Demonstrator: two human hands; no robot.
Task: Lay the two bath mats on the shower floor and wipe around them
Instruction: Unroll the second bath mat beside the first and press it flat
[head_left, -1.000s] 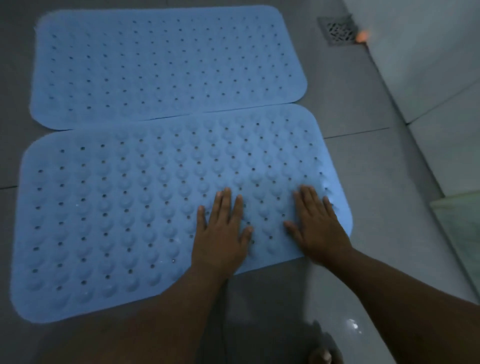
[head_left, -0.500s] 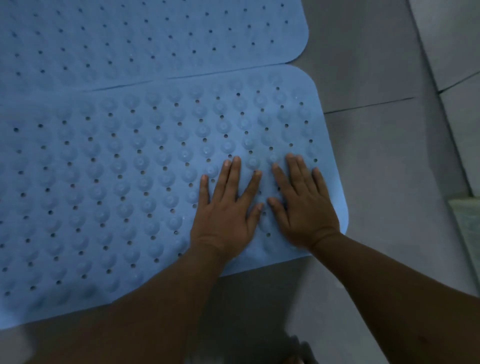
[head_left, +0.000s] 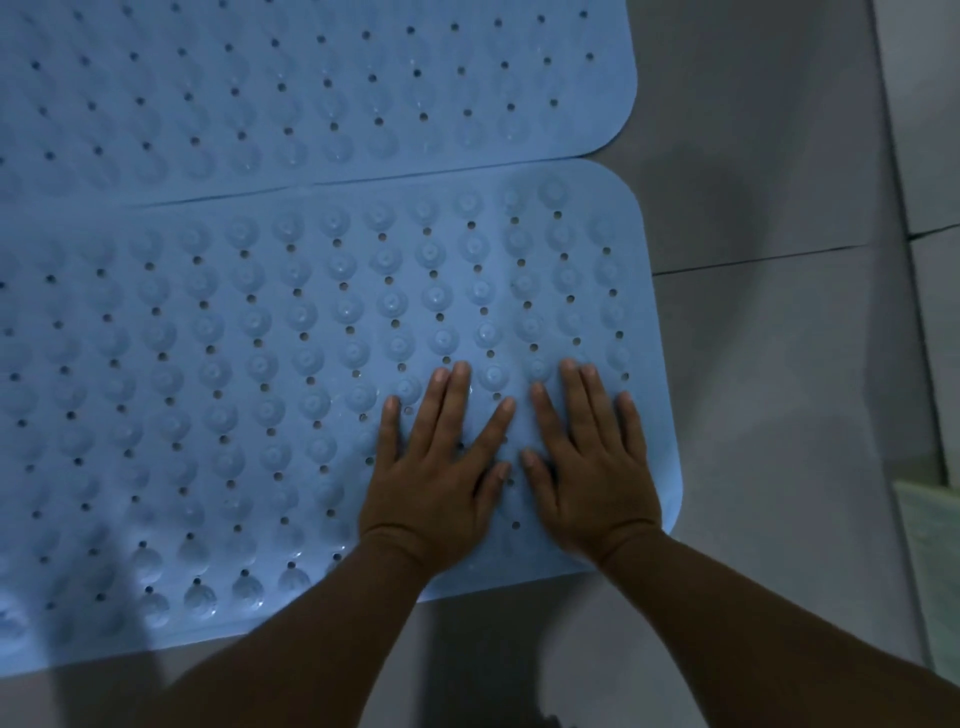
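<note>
Two light blue rubber bath mats with rows of small holes and round bumps lie flat side by side on the grey tiled floor. The far mat (head_left: 311, 88) touches the near mat (head_left: 234, 389) along one long edge. My left hand (head_left: 436, 478) and my right hand (head_left: 592, 467) rest palm down, fingers spread, close together on the near mat's right end near its front corner. Neither hand holds anything.
Grey floor tiles (head_left: 779, 389) with a grout line run along the right of the mats. A pale tiled wall base (head_left: 930, 156) rises at the far right, and a greenish object's edge (head_left: 930, 561) shows at the right border.
The view has moved closer and to the right, so the drain is out of sight. My hands have slid nearer each other and slightly further onto the near mat.
</note>
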